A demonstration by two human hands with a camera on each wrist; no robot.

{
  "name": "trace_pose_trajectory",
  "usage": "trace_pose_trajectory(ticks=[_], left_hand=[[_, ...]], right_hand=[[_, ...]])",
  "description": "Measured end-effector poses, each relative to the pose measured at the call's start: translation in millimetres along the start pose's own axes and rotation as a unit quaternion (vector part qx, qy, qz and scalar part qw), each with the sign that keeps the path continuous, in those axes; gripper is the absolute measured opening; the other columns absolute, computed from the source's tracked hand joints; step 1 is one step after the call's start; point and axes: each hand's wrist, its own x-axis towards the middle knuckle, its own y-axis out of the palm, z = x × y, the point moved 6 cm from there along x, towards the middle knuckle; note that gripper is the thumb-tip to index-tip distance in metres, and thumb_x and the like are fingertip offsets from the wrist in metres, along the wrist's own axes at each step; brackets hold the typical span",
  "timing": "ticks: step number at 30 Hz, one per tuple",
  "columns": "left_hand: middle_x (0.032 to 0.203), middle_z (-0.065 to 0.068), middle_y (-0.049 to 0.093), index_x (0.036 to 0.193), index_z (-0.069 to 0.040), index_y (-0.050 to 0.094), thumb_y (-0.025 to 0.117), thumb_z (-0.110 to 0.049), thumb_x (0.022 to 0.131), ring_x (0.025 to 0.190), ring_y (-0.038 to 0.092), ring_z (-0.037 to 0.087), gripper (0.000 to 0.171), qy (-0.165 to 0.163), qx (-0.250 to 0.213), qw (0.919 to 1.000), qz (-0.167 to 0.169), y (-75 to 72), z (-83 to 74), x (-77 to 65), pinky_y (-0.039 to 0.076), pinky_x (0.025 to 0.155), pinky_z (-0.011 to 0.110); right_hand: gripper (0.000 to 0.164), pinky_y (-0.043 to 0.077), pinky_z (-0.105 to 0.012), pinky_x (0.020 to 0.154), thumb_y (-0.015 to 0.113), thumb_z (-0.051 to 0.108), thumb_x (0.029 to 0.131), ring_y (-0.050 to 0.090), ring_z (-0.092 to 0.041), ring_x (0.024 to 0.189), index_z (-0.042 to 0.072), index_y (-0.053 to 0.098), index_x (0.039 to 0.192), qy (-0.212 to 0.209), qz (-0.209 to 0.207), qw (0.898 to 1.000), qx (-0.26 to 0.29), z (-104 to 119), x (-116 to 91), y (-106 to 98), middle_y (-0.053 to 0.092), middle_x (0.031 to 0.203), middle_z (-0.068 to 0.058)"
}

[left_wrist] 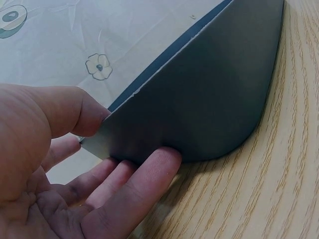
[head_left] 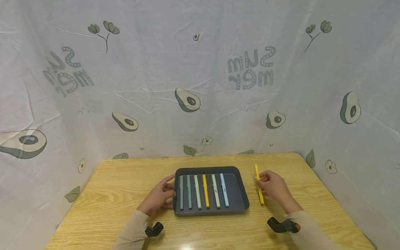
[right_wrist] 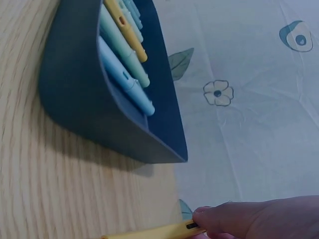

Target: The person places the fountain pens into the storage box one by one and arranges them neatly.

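A dark grey tray lies on the table and holds several capped pens in a row. From left to right they are two grey-green pens, a pale green pen, a yellow pen, another pale green pen and a light blue pen. My left hand grips the tray's left side, its thumb at the rim and fingers low on the outer wall. Right of the tray, my right hand pinches a second yellow pen between thumb and fingers.
The wooden table carries the tray near its middle. A pale printed curtain hangs behind the table and along both sides. Black wrist mounts sit at both sleeves.
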Motion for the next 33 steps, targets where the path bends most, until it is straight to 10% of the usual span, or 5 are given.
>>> trace_pose_trajectory(ticks=[18, 33], left_hand=[[0.146, 0.026, 0.046, 0.163, -0.016, 0.030, 0.060, -0.002, 0.097, 0.110, 0.062, 0.031, 0.074, 0.001, -0.005, 1.0000, -0.005, -2.4, -2.5, -1.0, 0.063, 0.068, 0.047], [0.146, 0.026, 0.047, 0.164, -0.017, 0.030, 0.060, -0.001, 0.098, 0.110, 0.063, 0.032, 0.074, -0.003, -0.013, 0.9999, 0.001, 0.4, -0.7, -1.4, 0.063, 0.068, 0.047]], right_hand=[[0.036, 0.064, -0.039, 0.069, 0.069, 0.004, 0.097, 0.070, -0.023, 0.076, -0.009, 0.058, 0.129, -0.019, -0.015, 0.999, 0.044, 44, 5, 16, 0.066, 0.105, -0.023], [0.039, 0.061, -0.032, 0.060, 0.072, 0.003, 0.094, 0.066, -0.020, 0.067, -0.007, 0.058, 0.129, -0.009, 0.005, 1.000, -0.027, 68, 9, 47, 0.067, 0.094, -0.015]])
